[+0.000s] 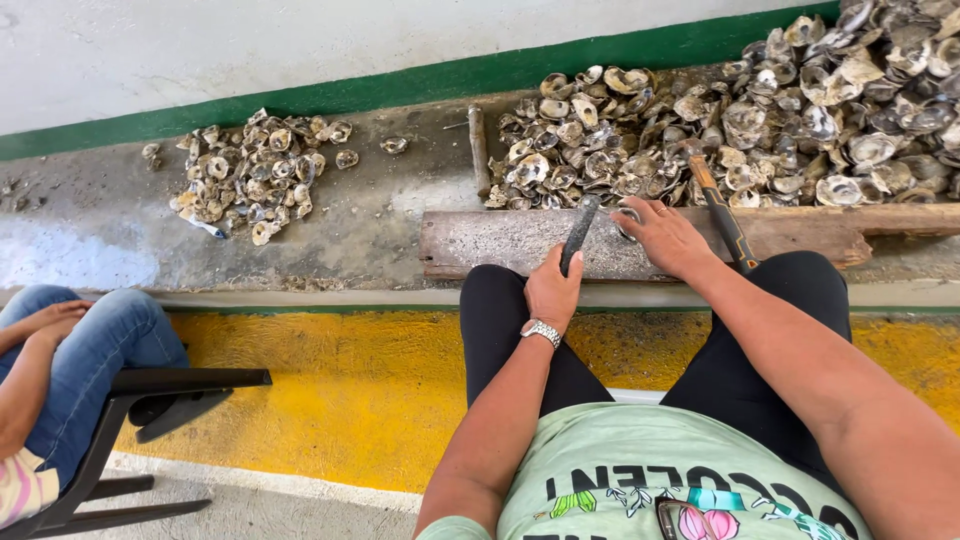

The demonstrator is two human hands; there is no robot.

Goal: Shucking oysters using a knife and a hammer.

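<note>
Centre frame: left hand [552,290] wrapped around dark metal bar [579,232], right hand [665,238] pinching oyster shell [627,217] on wooden plank [520,243]; shell likely rigid, brittle, sharp-rimmed—hold by edges.

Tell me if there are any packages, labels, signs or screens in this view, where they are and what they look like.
No packages, signs or screens.
Shirt print: bottom centre, on the wearer's pale green shirt; dark block lettering with green leaves and a pink flower.
Blue-and-white scrap: lower left edge of the small shell pile; too small to tell if it is a wrapper.
</note>
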